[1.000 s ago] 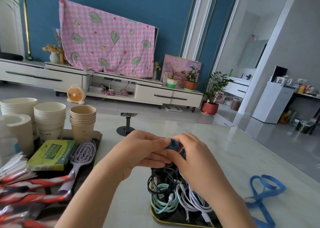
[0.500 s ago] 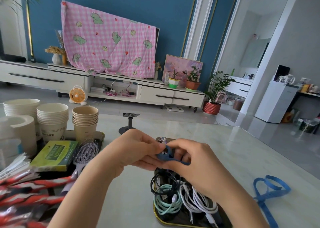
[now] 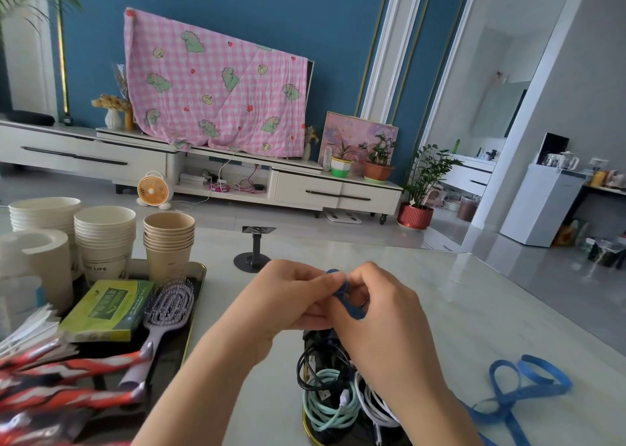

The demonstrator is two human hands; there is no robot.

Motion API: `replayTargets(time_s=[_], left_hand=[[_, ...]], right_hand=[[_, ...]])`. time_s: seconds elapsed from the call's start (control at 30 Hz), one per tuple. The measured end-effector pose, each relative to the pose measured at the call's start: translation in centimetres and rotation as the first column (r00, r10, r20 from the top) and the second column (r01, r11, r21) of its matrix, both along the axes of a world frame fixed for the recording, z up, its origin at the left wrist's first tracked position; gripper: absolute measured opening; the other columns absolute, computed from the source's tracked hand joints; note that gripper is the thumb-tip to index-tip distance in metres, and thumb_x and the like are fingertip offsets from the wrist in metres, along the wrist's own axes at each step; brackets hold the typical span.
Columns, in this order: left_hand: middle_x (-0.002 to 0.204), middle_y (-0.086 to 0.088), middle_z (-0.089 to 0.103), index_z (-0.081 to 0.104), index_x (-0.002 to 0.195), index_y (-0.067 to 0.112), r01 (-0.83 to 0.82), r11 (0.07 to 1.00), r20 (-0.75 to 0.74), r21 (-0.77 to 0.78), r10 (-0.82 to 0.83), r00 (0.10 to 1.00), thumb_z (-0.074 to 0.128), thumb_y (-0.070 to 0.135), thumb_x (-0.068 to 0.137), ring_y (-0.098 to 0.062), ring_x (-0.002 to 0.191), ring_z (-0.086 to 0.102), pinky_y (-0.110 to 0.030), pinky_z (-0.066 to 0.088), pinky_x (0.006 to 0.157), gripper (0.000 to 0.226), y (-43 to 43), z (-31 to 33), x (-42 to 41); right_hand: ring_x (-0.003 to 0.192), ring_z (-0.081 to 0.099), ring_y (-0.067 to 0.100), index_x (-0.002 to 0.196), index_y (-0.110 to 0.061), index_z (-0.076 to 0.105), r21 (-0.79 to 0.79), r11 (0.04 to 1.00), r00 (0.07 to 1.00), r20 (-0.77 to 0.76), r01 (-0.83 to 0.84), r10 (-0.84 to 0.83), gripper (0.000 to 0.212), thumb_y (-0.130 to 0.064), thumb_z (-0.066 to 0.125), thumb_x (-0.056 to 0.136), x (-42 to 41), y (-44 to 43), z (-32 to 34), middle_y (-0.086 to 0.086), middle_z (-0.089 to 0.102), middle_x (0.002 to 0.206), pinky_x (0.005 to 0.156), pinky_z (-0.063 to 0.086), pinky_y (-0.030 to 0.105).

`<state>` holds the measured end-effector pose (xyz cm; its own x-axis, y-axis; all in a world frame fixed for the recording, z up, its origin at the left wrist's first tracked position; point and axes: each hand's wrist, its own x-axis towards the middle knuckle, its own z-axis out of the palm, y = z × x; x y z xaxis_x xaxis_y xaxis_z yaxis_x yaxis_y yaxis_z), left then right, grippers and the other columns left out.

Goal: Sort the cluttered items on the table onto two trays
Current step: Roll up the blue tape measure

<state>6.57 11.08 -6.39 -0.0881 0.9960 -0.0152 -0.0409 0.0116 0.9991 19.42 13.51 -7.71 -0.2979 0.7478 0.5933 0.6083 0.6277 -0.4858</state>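
Note:
Both hands meet above the right tray [image 3: 310, 433], a gold-rimmed tray holding coiled black, mint and white cables [image 3: 325, 401]. My left hand [image 3: 288, 296] and my right hand [image 3: 382, 313] together pinch a small rolled end of blue strap [image 3: 345, 291] between their fingertips. The rest of the blue strap [image 3: 518, 384] lies in loops on the table at the right. The left tray [image 3: 198, 278] carries paper cup stacks [image 3: 105, 242], a green box [image 3: 108, 308], a grey hairbrush [image 3: 162, 313] and red-and-white packets [image 3: 67, 374].
A black phone stand [image 3: 254, 247] sits on the pale marble table [image 3: 457, 303] beyond my hands. White bowls [image 3: 44, 213] and a white roll [image 3: 37, 259] stand at the far left. The table's right edge runs diagonally past the strap.
My hands have stayed together over the right tray, working the blue strap's end between the fingers; the rolled part has turned. The camera view has shifted slightly.

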Motion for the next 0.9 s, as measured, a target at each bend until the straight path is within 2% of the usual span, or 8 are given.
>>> replayTargets(time_s=[0.1, 0.17, 0.23, 0.3, 0.37, 0.47, 0.63, 0.9], left_hand=[[0.085, -0.016, 0.073, 0.071, 0.092, 0.004, 0.031, 0.999, -0.057, -0.018, -0.032, 0.998, 0.060, 0.017, 0.089, -0.016, 0.070, 0.069, -0.026, 0.058, 0.069, 0.017, 0.0, -0.1, -0.4], [0.082, -0.017, 0.072, 0.070, 0.091, 0.002, 0.104, 0.992, -0.084, -0.073, -0.110, 0.990, 0.061, 0.015, 0.088, -0.015, 0.066, 0.069, -0.024, 0.058, 0.066, 0.016, -0.2, -0.1, -1.3], [0.082, -0.018, 0.072, 0.069, 0.090, 0.000, 0.189, 0.971, -0.131, -0.147, -0.208, 0.969, 0.061, 0.015, 0.087, -0.016, 0.066, 0.070, -0.023, 0.058, 0.064, 0.018, -0.5, 0.0, -2.1], [0.083, -0.016, 0.073, 0.069, 0.089, 0.000, 0.251, 0.947, -0.173, -0.202, -0.287, 0.942, 0.061, 0.017, 0.086, -0.017, 0.071, 0.071, -0.022, 0.057, 0.064, 0.020, -0.8, 0.0, -2.6], [0.083, -0.015, 0.073, 0.069, 0.089, 0.001, 0.253, 0.947, -0.160, -0.199, -0.286, 0.945, 0.061, 0.019, 0.085, -0.016, 0.072, 0.071, -0.021, 0.056, 0.064, 0.020, -0.9, 0.0, -2.7], [0.081, -0.016, 0.073, 0.068, 0.088, 0.002, 0.134, 0.985, -0.064, -0.109, -0.142, 0.988, 0.060, 0.023, 0.087, -0.016, 0.066, 0.070, -0.024, 0.058, 0.064, 0.023, -0.6, 0.0, -1.9], [0.084, -0.017, 0.073, 0.070, 0.093, 0.001, 0.024, 1.000, 0.041, -0.016, -0.023, 0.999, 0.061, 0.024, 0.087, -0.015, 0.066, 0.069, -0.022, 0.055, 0.059, 0.025, 0.0, -0.1, 0.3], [0.085, -0.016, 0.073, 0.068, 0.097, -0.001, 0.043, 0.999, 0.111, 0.004, -0.043, 0.993, 0.060, 0.012, 0.087, -0.016, 0.068, 0.070, -0.022, 0.056, 0.060, 0.018, 0.0, -0.1, 0.2]], right_hand=[[0.071, 0.054, 0.007, 0.090, -0.027, 0.057, -0.065, 0.994, 0.995, 0.038, -0.086, 0.089, 0.012, -0.032, 0.065, 0.083, 0.5, 0.4, 0.1, -0.012, 0.054, 0.077, 0.065, 0.050, 0.031], [0.078, 0.056, 0.004, 0.100, -0.035, 0.060, -0.186, 0.957, 0.968, 0.077, -0.222, 0.240, 0.025, -0.024, 0.069, 0.080, 1.1, 0.5, 0.4, -0.014, 0.057, 0.084, 0.073, 0.050, 0.028], [0.081, 0.056, 0.002, 0.096, -0.044, 0.061, -0.291, 0.908, 0.930, 0.119, -0.303, 0.348, 0.033, -0.018, 0.071, 0.078, 1.5, 0.3, 0.9, -0.013, 0.058, 0.090, 0.073, 0.048, 0.021], [0.080, 0.055, 0.000, 0.093, -0.045, 0.065, -0.342, 0.883, 0.912, 0.141, -0.320, 0.385, 0.032, -0.019, 0.072, 0.077, 1.6, 0.1, 1.2, -0.016, 0.056, 0.090, 0.072, 0.045, 0.017], [0.081, 0.056, 0.002, 0.093, -0.039, 0.067, -0.297, 0.905, 0.921, 0.151, -0.305, 0.360, 0.024, -0.022, 0.072, 0.077, 1.5, 0.1, 1.1, -0.016, 0.057, 0.089, 0.074, 0.046, 0.020], [0.076, 0.054, 0.006, 0.091, -0.028, 0.063, -0.143, 0.972, 0.967, 0.145, -0.188, 0.208, 0.013, -0.034, 0.068, 0.080, 1.1, 0.1, 0.9, -0.011, 0.058, 0.084, 0.070, 0.048, 0.026], [0.067, 0.049, 0.010, 0.080, -0.022, 0.049, -0.024, 1.000, 0.989, 0.145, 0.002, 0.002, 0.024, -0.043, 0.059, 0.083, 0.7, -0.4, 1.1, -0.008, 0.052, 0.074, 0.059, 0.040, 0.026], [0.060, 0.048, 0.011, 0.079, -0.025, 0.045, 0.005, 1.000, 0.991, 0.131, 0.020, -0.021, 0.021, -0.041, 0.056, 0.086, 0.5, -0.3, 0.9, -0.008, 0.049, 0.063, 0.057, 0.042, 0.027]])
